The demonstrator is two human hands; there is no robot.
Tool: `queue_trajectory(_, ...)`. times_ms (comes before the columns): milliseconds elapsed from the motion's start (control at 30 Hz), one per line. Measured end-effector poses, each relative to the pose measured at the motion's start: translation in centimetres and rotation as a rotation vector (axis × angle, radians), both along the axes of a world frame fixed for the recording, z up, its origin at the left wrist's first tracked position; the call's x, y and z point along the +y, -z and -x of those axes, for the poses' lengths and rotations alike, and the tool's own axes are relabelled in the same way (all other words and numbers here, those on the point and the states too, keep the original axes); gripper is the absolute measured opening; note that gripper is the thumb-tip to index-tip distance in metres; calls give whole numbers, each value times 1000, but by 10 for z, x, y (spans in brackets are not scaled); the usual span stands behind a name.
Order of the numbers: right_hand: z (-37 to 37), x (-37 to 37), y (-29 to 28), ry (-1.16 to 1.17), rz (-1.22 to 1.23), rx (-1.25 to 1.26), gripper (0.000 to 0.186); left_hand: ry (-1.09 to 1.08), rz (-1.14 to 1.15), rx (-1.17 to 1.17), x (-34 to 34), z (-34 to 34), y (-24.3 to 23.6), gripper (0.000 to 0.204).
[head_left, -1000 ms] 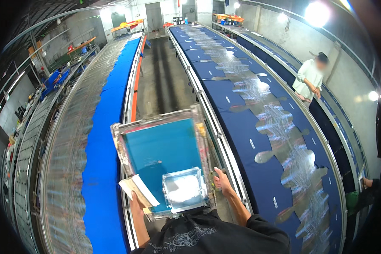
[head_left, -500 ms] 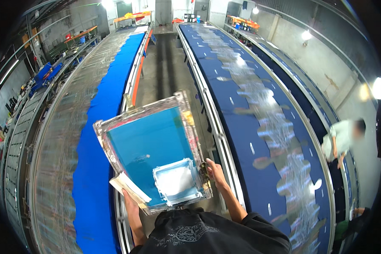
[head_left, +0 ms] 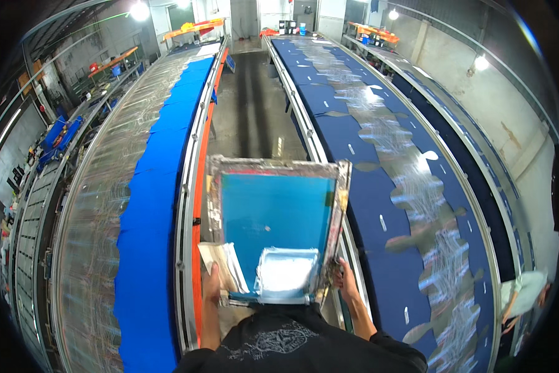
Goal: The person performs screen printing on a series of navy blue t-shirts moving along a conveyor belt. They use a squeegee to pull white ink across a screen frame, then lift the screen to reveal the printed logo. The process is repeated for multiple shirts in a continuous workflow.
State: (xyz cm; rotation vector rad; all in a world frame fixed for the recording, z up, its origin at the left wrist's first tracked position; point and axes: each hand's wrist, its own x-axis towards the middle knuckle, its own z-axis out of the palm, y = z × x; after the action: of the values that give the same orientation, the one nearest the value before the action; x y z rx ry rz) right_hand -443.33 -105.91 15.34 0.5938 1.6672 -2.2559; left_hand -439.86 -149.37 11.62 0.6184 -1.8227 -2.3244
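Note:
In front of my body I hold a screen-printing frame (head_left: 339, 211), its worn edges stained and its mesh teal blue. A white ink-smeared rectangle (head_left: 287, 271) lies on the lower part of the mesh. My left hand (head_left: 211, 285) is closed at the lower left corner, against a pale squeegee (head_left: 220, 264) that leans over the frame's edge; its fingers are partly hidden beneath. My right hand (head_left: 348, 283) grips the right edge near the bottom, thumb up. The frame hangs over the aisle between two long tables.
On the left, a long table (head_left: 105, 211) carries bright blue fabric (head_left: 149, 230) along its near side. The right table (head_left: 316, 140) bears dark navy cut pieces (head_left: 366, 242) with small white marks. A co-worker (head_left: 525, 295) stands at the far right. The aisle floor (head_left: 248, 118) runs ahead.
The screen frame has swung clockwise from a tilt to nearly upright and shifted right, both hands still on it. The view has shifted, and the co-worker appears lower at the right.

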Motion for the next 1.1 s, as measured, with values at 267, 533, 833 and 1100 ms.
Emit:
queue_trajectory(267, 352, -90, -25, -284, -40, -39, 54, -205, -262, 18, -82, 235, -9, 76)
queue_trajectory(533, 638, -172, -32, -184, -225, 111, 56, -273, -304, 163, -137, 513, 52, 79)
queue_trajectory(833, 877, -174, -43, 22, 12, -6, 63, -62, -501, 87, -197, 881, 22, 74)
queue_trajectory(1100, 1155, -220, -10, 40, 0, -5, 64, -32, -311, 103, -230, 1150, 20, 68)
